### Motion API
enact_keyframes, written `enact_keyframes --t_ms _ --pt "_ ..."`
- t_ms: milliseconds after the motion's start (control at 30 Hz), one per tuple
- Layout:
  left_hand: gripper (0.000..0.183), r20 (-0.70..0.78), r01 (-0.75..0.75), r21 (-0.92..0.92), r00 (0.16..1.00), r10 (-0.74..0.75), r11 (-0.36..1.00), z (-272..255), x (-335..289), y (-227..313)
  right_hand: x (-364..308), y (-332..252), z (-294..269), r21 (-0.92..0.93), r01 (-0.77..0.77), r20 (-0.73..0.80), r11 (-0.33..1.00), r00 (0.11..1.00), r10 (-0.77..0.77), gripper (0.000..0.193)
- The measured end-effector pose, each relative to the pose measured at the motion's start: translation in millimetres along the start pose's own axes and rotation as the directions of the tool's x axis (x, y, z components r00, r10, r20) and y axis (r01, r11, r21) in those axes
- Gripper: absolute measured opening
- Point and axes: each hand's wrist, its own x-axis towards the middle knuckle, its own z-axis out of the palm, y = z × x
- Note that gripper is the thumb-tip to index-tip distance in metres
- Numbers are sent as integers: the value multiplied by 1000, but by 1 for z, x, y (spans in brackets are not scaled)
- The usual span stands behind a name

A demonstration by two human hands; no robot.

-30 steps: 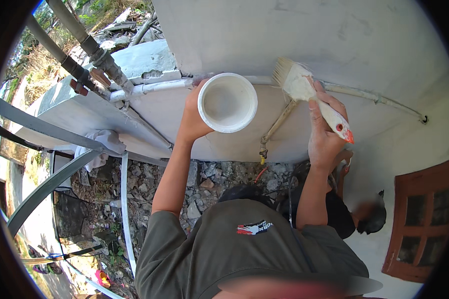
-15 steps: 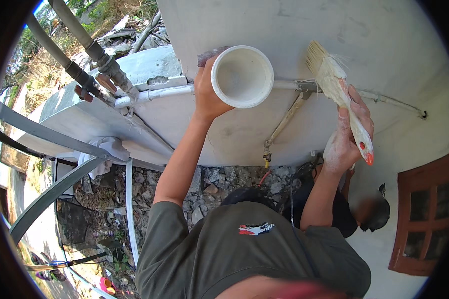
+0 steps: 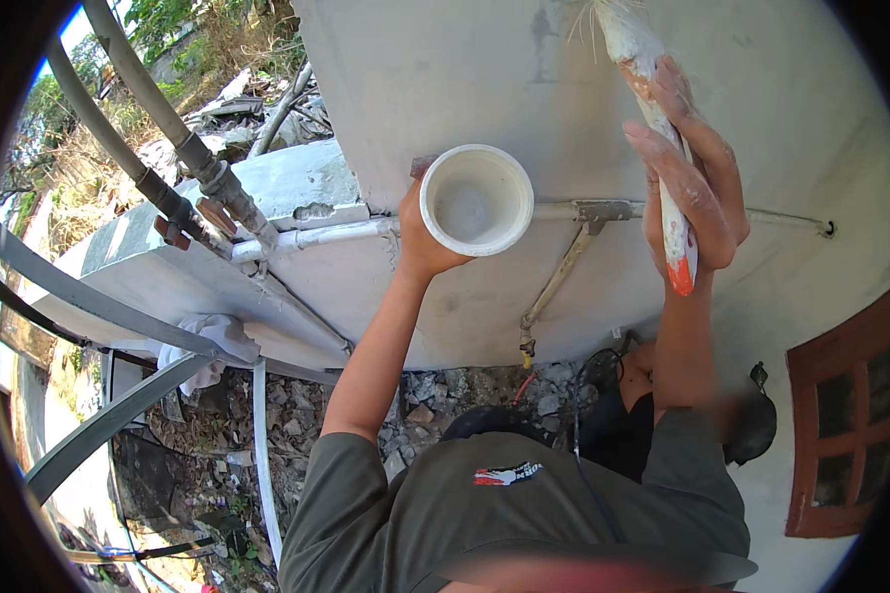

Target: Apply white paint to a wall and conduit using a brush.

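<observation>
My left hand (image 3: 427, 237) is wrapped round a white plastic tub (image 3: 480, 176), its open mouth toward me and a pale, whitish residue inside. A small brownish piece (image 3: 421, 166) shows at the tub's far left, beside my left fingers; what it is, I cannot tell. Raised at the right, my right hand (image 3: 707, 193) grips a paintbrush (image 3: 631, 44) by its paint-smeared white handle, which ends in a red tip. The brush's head points up at the pale wall (image 3: 445, 89), and its bristles are mostly cut off by the picture's top edge. Whitish smears cover my right fingers.
A white pipe (image 3: 554, 211) with a branch down to a tap (image 3: 527, 348) runs along the wall. Valved pipes (image 3: 193, 188) and grey metal bars (image 3: 119, 420) stand at the left. Rubble (image 3: 420, 415) lies below. Another person in a dark cap (image 3: 752, 430) is beyond my right arm, near a brown-framed window (image 3: 845, 425).
My right hand has moved up with the paintbrush, taking its bristles toward the top edge. The tub and my left hand sit slightly lower in view.
</observation>
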Motion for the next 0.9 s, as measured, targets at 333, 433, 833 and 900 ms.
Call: enact_keyframes --t_ms 333,433,833,900 --pt "73 154 125 16 980 -126 992 -12 -3 -3 -18 -18 1 20 18 437 1000 899 -25 25" --pt "73 94 123 -35 988 -119 992 -11 -4 -1 -14 -15 -14 135 -63 450 989 893 -4 28" --pt "75 166 210 -42 965 -201 977 -12 -3 0 14 27 -40 198 -460 -143 866 860 490 18" --pt "75 164 164 -35 974 -156 986 -11 0 3 13 33 -41 271 -494 -282 826 780 559 17"
